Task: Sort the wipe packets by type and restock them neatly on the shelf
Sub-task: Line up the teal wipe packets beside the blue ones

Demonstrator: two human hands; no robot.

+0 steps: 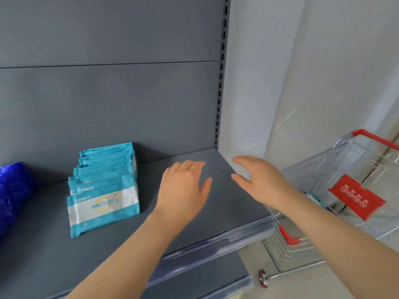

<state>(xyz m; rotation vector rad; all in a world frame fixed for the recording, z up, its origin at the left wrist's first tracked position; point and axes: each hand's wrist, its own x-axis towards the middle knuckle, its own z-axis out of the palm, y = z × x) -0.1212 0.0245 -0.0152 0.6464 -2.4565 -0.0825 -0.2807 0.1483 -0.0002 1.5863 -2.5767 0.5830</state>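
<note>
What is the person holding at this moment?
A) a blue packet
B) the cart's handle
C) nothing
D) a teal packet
C: the left hand and right hand are both open with nothing in them, over the shelf to the right of the teal packets.

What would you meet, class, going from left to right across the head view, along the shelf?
dark blue packets → stack of teal wipe packets → left hand → right hand → shopping cart
</note>
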